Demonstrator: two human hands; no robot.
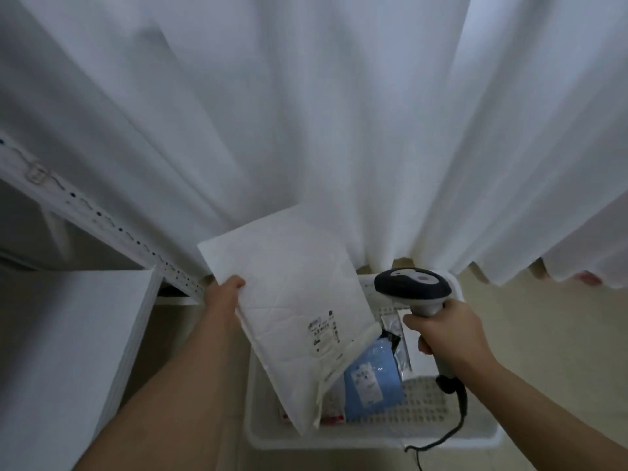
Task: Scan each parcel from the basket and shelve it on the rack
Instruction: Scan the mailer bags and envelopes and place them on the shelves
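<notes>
My left hand (227,294) grips the left edge of a large white padded envelope (289,294), held tilted above the white perforated basket (431,433). A printed label (323,333) shows on the envelope's lower right. My right hand (441,329) holds the handle of a grey and black barcode scanner (411,285), whose head sits just right of the envelope, above the basket. Inside the basket lie a blue parcel (372,379) with a white label, a silver and black pouch (396,334) and a red and white item partly hidden under the envelope.
A white metal rack (112,222) with a perforated upright stands at the left, with a white shelf board (68,334) below it. White curtains (323,113) hang behind. The scanner's black cable (455,423) trails over the basket's front rim to the beige floor.
</notes>
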